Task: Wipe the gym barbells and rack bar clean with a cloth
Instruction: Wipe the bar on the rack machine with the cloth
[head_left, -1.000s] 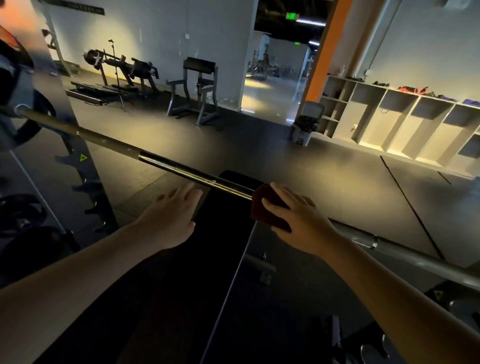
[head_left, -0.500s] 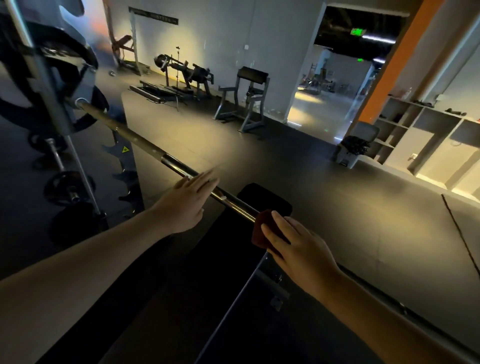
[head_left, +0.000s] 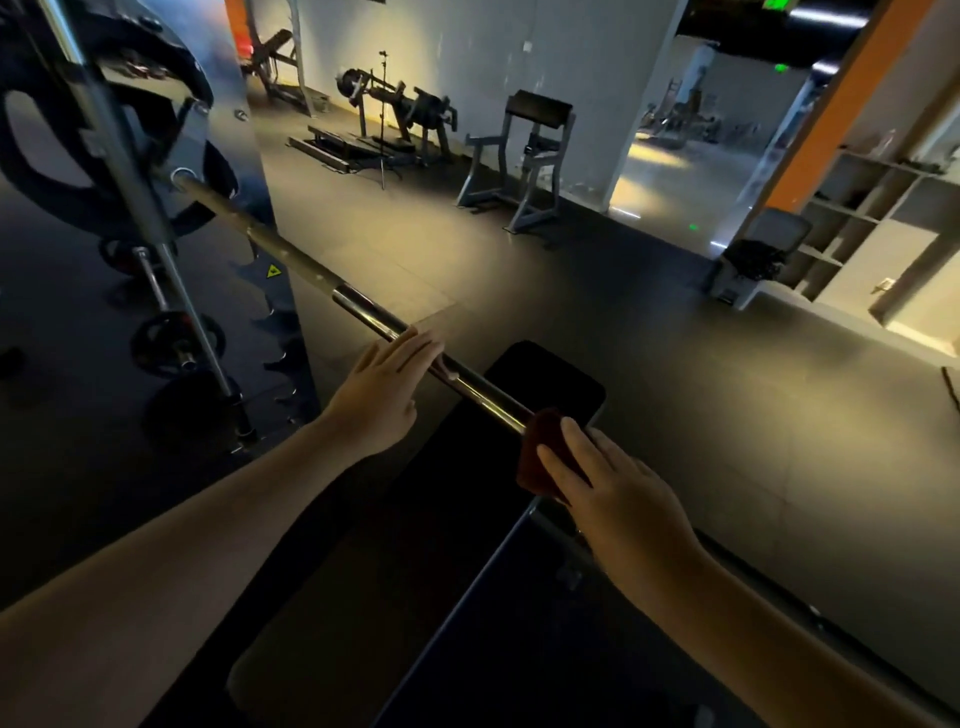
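The barbell (head_left: 363, 312) ran up-left from the cloth (head_left: 540, 447). The right hand (head_left: 623, 499) pinched it there; the left hand (head_left: 384, 400) was ahead, fingers (head_left: 415, 343) flat together, touching steel.

Dim gym hall: dark matted floor (head_left: 545, 312), white wall (head_left: 467, 47), orange column (head_left: 836, 104), open cubby shelving (head_left: 878, 208), padded steel-framed bench station (head_left: 524, 156), doorway (head_left: 691, 135) to a lit room.

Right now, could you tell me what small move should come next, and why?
Probably slide the dark red cloth along the shiny steel barbell toward the left hand; the right hand holds it on the bar, and bare bar lies between them.
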